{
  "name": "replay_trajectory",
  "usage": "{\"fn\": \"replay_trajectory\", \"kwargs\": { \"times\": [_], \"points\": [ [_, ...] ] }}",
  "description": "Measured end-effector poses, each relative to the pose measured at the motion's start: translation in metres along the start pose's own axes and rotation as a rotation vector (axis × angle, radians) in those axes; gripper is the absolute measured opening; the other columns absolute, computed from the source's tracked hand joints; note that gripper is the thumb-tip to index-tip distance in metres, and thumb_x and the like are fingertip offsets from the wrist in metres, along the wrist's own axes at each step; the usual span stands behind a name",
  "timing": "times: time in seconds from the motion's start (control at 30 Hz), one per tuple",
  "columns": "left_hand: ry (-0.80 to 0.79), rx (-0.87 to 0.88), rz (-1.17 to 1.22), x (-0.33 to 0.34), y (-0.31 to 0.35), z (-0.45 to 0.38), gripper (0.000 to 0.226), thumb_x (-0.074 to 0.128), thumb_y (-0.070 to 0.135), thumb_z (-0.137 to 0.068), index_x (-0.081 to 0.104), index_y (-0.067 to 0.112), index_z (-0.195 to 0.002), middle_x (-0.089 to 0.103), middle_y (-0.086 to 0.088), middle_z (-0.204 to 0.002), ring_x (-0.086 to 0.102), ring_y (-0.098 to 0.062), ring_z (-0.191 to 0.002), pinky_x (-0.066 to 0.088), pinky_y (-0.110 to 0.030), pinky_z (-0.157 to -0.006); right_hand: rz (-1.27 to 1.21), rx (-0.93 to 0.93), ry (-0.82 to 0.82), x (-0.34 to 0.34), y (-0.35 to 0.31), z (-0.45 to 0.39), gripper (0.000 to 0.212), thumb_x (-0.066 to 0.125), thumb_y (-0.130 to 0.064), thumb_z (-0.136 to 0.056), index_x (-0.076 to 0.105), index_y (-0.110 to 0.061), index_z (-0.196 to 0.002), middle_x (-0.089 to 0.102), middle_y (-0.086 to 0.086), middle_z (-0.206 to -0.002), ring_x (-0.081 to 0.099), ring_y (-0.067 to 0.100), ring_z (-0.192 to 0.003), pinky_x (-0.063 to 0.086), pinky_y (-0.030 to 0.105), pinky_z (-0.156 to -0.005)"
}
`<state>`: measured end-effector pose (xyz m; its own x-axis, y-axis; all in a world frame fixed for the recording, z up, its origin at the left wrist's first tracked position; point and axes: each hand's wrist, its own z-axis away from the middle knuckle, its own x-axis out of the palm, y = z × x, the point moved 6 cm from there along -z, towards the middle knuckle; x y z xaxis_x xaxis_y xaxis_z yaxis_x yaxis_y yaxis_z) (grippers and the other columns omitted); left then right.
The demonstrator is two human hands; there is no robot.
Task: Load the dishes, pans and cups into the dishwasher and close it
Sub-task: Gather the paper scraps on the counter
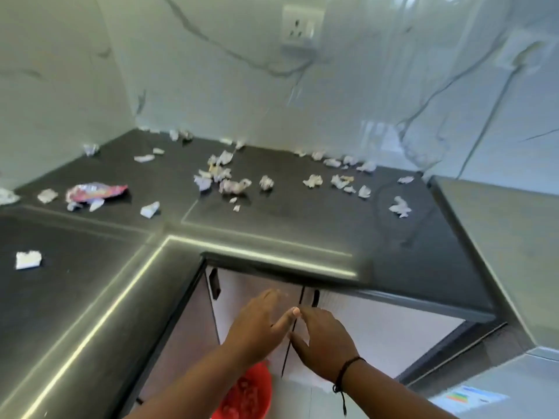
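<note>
Far left, a white scrap (28, 260) lies on the dark counter (75, 297), with a pink wrapper (96, 192) behind it and crumpled paper bits (230, 184) scattered along the back toward the marble wall (332, 101) and its socket (299, 25). Below the counter edge, two pale cabinet doors meet at a seam (292, 331), each with a dark handle; the left one (215, 284) is clearer. The left hand (257, 325) lies flat on the left door (242, 294), fingers straight, holding nothing. The right hand (325, 340), corded wrist, presses by the seam on the right door (378, 322), fingers spread and relaxed, also holding nothing. A red basket (246, 394) sits low under the arms. No dishes, pans or cups show, and no dishwasher can be picked out; the blurred grey appliance (472, 397) at lower right might be one, hard to tell. Judged stage: pushing doors shut, loading not visibly started. Risks: a thumb near the seam could get pinched as the doors meet; uneven pressure could leave one door ajar; a knee or foot could knock the basket, which is close below.
</note>
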<state>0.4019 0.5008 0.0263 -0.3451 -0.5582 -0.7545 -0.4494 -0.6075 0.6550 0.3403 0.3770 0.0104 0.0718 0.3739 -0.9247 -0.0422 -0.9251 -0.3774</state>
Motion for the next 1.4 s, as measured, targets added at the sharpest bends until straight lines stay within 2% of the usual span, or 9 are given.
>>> {"fn": "replay_trajectory", "kwargs": {
  "times": [0.13,0.23,0.33,0.47,0.6,0.83,1.0,1.17,1.4],
  "points": [
    [0.038,0.112,-0.006,-0.022,0.040,-0.029,0.051,0.044,0.062,-0.089,0.053,0.026,-0.125,0.053,0.012,-0.121,0.049,-0.007,-0.115,0.040,-0.022,-0.095,-0.013,-0.010,0.248,-0.068,0.012,-0.010,0.036,0.050,-0.043,-0.087,0.060,-0.023,-0.115,0.066,-0.004,-0.105,0.060,0.016,-0.096,0.049,0.027,-0.083],
    [0.032,0.143,-0.022,-0.028,0.059,-0.060,0.058,0.039,0.069,-0.084,0.053,0.028,-0.122,0.053,0.013,-0.119,0.051,-0.009,-0.112,0.045,-0.029,-0.095,0.028,0.103,0.357,-0.107,0.052,-0.019,0.043,0.048,-0.047,-0.082,0.061,-0.020,-0.114,0.065,-0.002,-0.105,0.061,0.019,-0.097,0.048,0.029,-0.085],
    [0.008,0.107,-0.064,-0.025,0.063,-0.096,0.060,0.045,0.064,-0.088,0.047,0.024,-0.132,0.047,0.006,-0.134,0.043,-0.013,-0.125,0.037,-0.029,-0.104,0.119,0.319,0.272,-0.130,0.112,-0.031,0.053,0.052,-0.054,-0.085,0.048,-0.023,-0.128,0.054,0.000,-0.124,0.050,0.021,-0.115,0.043,0.032,-0.096],
    [-0.025,-0.035,-0.153,-0.014,0.055,-0.158,0.086,0.044,0.073,-0.082,0.029,0.019,-0.146,0.028,-0.004,-0.153,0.030,-0.022,-0.139,0.027,-0.037,-0.114,0.147,0.558,0.227,-0.154,0.199,-0.049,0.082,0.045,-0.077,-0.076,0.037,-0.022,-0.136,0.044,0.006,-0.137,0.040,0.026,-0.127,0.041,0.039,-0.101],
    [-0.011,-0.163,-0.204,-0.011,0.043,-0.228,0.109,0.045,0.082,-0.073,0.007,0.018,-0.153,0.002,-0.009,-0.161,0.001,-0.025,-0.148,0.007,-0.039,-0.120,0.111,0.683,0.169,-0.167,0.279,-0.079,0.115,0.037,-0.094,-0.059,0.018,-0.024,-0.148,0.017,0.010,-0.156,0.011,0.035,-0.145,0.019,0.048,-0.116],
    [0.051,-0.397,-0.231,-0.008,0.031,-0.319,0.129,0.045,0.091,-0.059,-0.011,0.022,-0.152,-0.011,-0.008,-0.160,-0.004,-0.029,-0.147,0.004,-0.042,-0.120,0.139,0.572,0.107,-0.187,0.355,-0.169,0.132,0.034,-0.100,-0.049,-0.007,-0.026,-0.151,-0.007,0.008,-0.160,-0.006,0.034,-0.147,0.002,0.046,-0.119],
    [0.007,-0.442,-0.249,-0.002,0.025,-0.359,0.134,0.044,0.094,-0.053,-0.012,0.023,-0.152,-0.010,-0.008,-0.160,-0.004,-0.028,-0.147,0.005,-0.045,-0.119,0.162,0.538,0.102,-0.210,0.403,-0.232,0.129,0.034,-0.098,-0.053,-0.002,-0.024,-0.152,-0.003,0.011,-0.160,-0.001,0.036,-0.147,0.005,0.046,-0.119],
    [-0.078,-0.322,-0.309,0.013,0.031,-0.399,0.139,0.037,0.100,-0.046,-0.013,0.025,-0.151,-0.011,-0.005,-0.160,-0.010,-0.025,-0.147,-0.003,-0.043,-0.119,0.025,0.429,0.094,-0.216,0.441,-0.290,0.128,0.040,-0.098,-0.049,0.014,-0.025,-0.151,0.012,0.009,-0.159,0.007,0.028,-0.147,0.011,0.043,-0.120],
    [-0.180,-0.064,-0.289,0.051,0.073,-0.445,0.129,0.058,0.085,-0.059,-0.016,0.030,-0.150,-0.017,0.010,-0.157,-0.021,-0.008,-0.141,-0.013,-0.030,-0.114,-0.028,0.169,-0.035,-0.196,0.425,-0.372,0.119,0.051,-0.092,-0.051,0.019,-0.032,-0.149,0.015,0.004,-0.159,0.012,0.022,-0.147,0.014,0.042,-0.120]
  ]
}}
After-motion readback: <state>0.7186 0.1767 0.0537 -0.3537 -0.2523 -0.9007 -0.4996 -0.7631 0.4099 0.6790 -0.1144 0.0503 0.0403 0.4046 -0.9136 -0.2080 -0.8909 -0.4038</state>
